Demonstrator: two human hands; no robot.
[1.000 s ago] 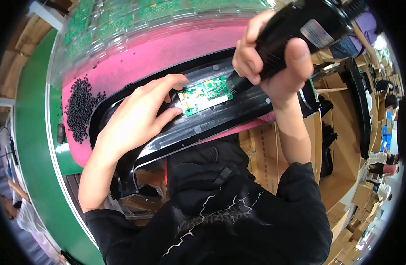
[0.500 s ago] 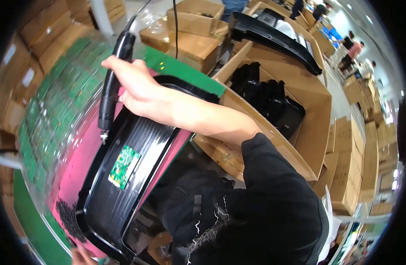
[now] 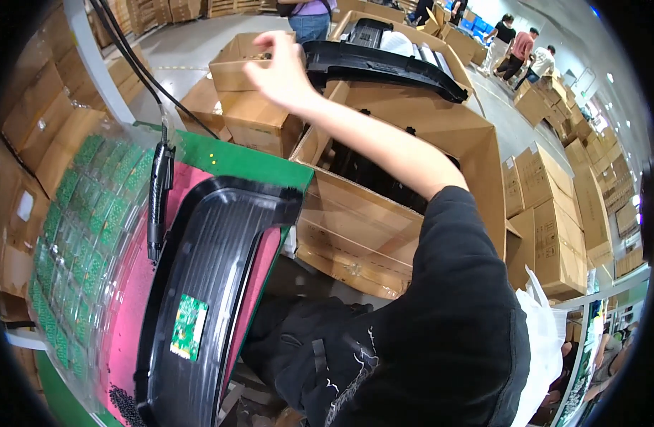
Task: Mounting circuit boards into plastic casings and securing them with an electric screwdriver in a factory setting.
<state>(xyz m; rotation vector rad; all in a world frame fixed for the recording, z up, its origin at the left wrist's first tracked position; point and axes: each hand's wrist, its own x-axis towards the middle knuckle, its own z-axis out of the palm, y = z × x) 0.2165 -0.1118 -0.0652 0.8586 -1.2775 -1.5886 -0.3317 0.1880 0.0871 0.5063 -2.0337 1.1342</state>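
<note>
My right hand (image 3: 283,75) is stretched out over the small open carton (image 3: 234,75) at the back, its fingers curved and apart with nothing between them. My left hand is out of view. A long black plastic housing (image 3: 220,235) lies on the pink mat (image 3: 131,327) of the bench, with a green circuit board (image 3: 189,327) inside it. Beside its far left edge hangs a black electric screwdriver (image 3: 158,206), tip down, on a cable. Small black screws (image 3: 124,402) lie heaped at the mat's near end.
Clear plastic trays of green circuit boards (image 3: 92,206) cover the bench's left side. At its right stands a large carton (image 3: 362,220) with black parts inside. Another long black housing (image 3: 391,67) rests across a carton behind. Several people (image 3: 519,46) are in the distance.
My right hand has let go of the screwdriver and moved away, up and to the right. The screwdriver now hangs upright. My left hand has left the view, which has shifted.
</note>
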